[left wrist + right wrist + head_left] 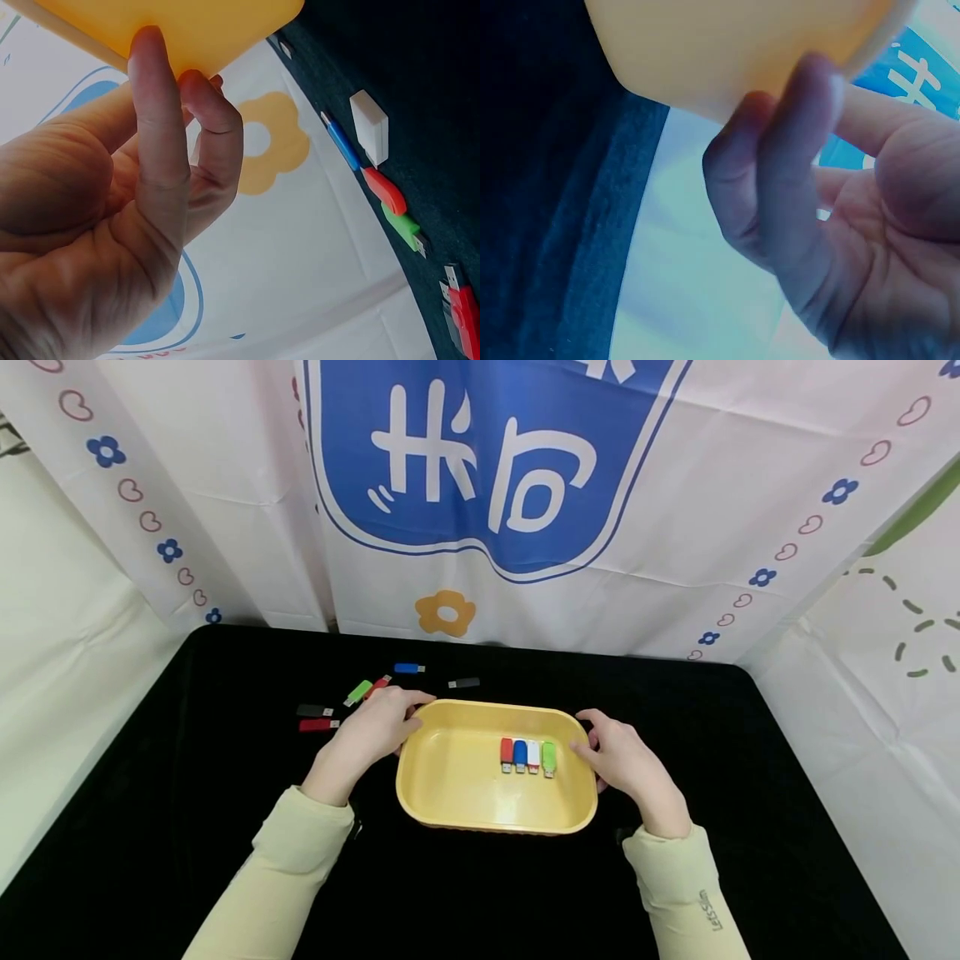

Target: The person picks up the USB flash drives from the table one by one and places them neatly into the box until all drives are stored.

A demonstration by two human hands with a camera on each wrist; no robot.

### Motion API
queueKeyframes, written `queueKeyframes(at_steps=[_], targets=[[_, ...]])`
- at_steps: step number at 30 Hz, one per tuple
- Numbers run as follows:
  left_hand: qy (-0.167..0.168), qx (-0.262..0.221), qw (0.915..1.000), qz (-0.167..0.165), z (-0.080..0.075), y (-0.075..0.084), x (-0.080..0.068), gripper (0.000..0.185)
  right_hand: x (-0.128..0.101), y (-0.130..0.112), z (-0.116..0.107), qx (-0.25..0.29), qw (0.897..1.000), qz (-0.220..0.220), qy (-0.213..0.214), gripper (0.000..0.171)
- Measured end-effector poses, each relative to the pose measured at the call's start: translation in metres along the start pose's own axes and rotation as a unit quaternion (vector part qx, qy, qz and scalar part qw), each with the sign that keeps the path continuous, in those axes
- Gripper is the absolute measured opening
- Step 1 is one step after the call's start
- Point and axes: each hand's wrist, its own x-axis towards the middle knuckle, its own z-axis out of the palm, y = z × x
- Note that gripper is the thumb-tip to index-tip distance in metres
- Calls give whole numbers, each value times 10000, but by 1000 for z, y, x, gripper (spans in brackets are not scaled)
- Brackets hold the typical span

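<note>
A yellow plastic tray [457, 777] is held between both hands. At its left end my left hand [378, 724] grips the wall, thumb at the rim and fingertips against the outside [176, 150]. My right hand [621, 758] grips the right end likewise, fingers curled against the outer wall [787, 157]. Inside the tray, right of its middle, a red USB stick [507, 755], a blue one [520, 756], a white one [533, 756] and a green one [549, 758] lie side by side, metal plugs toward me.
Beyond and left of the tray, loose USB sticks lie on the black tabletop [225, 777]: blue [407, 668], dark [467, 682], green [358, 692], red [378, 683], another dark [311, 711] and another red [317, 725]. The left wrist view adds a white stick [370, 127]. Printed curtains [525, 602] hang behind.
</note>
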Motion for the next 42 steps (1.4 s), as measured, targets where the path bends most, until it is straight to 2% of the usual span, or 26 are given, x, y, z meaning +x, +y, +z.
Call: queueKeyframes(at_steps=[4,15,20,28,35,38,42], targets=[[-7,-10,10000,-23,0,0,0,40,2,3,3,113,9999,-62,-50,50],[-175,-84,9998,31,-2,-3,1,41,6,7,4,52,9995,-230,187,46],[-126,-176,9997,69,-5,-6,-1,43,6,7,4,38,9994,-273,226,46],[457,25,9987,224,-19,-16,-6,41,6,8,6,-8,9994,-273,223,45],[1213,533,9907,298,-33,-28,-11,35,7,9,5,16,9994,-285,190,46],[1284,593,9896,253,-35,-32,-11,34,7,10,4,12,9994,-286,180,46],[1163,960,9879,354,-31,-36,-5,35,7,10,4,22,9994,-297,160,46]])
